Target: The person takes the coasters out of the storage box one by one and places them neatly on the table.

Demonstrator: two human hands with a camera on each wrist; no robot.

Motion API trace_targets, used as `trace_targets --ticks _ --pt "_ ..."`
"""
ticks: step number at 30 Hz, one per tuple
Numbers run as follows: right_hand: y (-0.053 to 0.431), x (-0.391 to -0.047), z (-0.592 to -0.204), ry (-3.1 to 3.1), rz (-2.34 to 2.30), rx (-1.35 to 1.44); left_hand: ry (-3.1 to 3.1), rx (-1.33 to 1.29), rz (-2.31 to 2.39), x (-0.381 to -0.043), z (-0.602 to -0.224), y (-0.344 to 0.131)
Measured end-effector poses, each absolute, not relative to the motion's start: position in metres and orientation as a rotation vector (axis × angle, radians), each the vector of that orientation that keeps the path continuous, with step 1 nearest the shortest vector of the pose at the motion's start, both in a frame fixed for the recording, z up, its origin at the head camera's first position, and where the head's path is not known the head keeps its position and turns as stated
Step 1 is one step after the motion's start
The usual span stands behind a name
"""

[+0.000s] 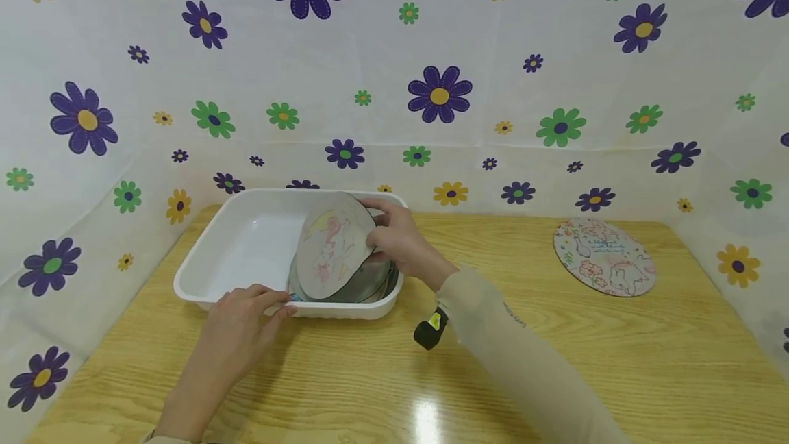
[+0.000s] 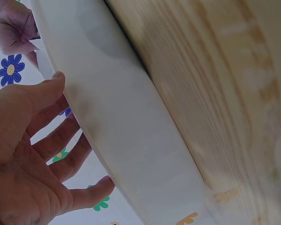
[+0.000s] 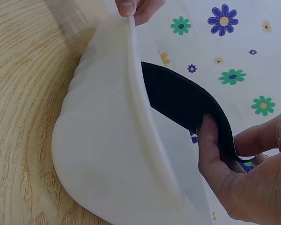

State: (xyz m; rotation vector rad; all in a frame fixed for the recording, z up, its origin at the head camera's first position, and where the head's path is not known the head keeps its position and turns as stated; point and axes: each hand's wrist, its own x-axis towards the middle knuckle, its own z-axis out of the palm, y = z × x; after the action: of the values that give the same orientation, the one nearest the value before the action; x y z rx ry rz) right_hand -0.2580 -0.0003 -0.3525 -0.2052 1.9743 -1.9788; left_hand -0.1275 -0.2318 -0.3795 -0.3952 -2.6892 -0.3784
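In the head view my right hand [image 1: 401,235] pinches the edge of a round mat [image 1: 335,245] printed with a faint pink and yellow drawing. The mat is tilted over the right part of a white plastic tub [image 1: 240,252]. Its dark underside [image 3: 182,96] bows in the right wrist view, with my right thumb against it. Below it in the tub lie more round pieces [image 1: 364,283], mostly covered. My left hand [image 1: 243,321] grips the tub's front rim, thumb outside and fingers over the edge; the left wrist view shows this hand [image 2: 42,150] along the rim.
Another round mat [image 1: 604,257] with rabbits, flowers and blue lettering lies flat on the wooden table [image 1: 524,362] at the right. Flower-printed white cloth [image 1: 370,40] stands behind the table and along both sides. A black wrist device [image 1: 429,331] hangs below the right sleeve.
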Motion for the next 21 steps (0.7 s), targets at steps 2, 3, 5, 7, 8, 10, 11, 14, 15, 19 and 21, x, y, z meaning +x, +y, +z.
trace_targets --ticks 2,3,5,7,8,10,11,14,15,19,21 --pt "0.001 -0.258 -0.352 1.956 -2.002 -0.195 -2.684 -0.399 -0.377 -0.128 -0.380 -0.232" --pt "0.002 -0.257 -0.351 1.954 -2.007 -0.191 -2.684 -0.400 -0.377 -0.128 -0.380 -0.232" --pt "0.005 -0.256 -0.350 1.943 -2.020 -0.178 -2.692 -0.397 -0.372 -0.128 -0.380 -0.232" --pt "0.007 -0.255 -0.349 1.932 -2.033 -0.166 -2.700 -0.395 -0.375 -0.128 -0.379 -0.232" --pt "0.008 -0.255 -0.348 1.926 -2.042 -0.159 -2.704 -0.394 -0.377 -0.129 -0.379 -0.232" --pt "0.010 -0.254 -0.346 1.922 -2.054 -0.147 -2.713 -0.393 -0.379 -0.129 -0.378 -0.233" --pt "0.011 -0.254 -0.346 1.920 -2.058 -0.140 -2.715 -0.392 -0.381 -0.129 -0.378 -0.233" --pt "0.014 -0.253 -0.344 1.938 -2.054 -0.124 -2.721 -0.387 -0.382 -0.129 -0.378 -0.233" --pt "0.015 -0.252 -0.344 1.945 -2.051 -0.119 -2.724 -0.384 -0.382 -0.129 -0.378 -0.233" --pt "0.020 -0.250 -0.343 1.939 -2.066 -0.091 -2.736 -0.366 -0.383 -0.129 -0.377 -0.232" --pt "0.024 -0.247 -0.342 1.926 -2.080 -0.078 -2.740 -0.358 -0.386 -0.129 -0.378 -0.232"
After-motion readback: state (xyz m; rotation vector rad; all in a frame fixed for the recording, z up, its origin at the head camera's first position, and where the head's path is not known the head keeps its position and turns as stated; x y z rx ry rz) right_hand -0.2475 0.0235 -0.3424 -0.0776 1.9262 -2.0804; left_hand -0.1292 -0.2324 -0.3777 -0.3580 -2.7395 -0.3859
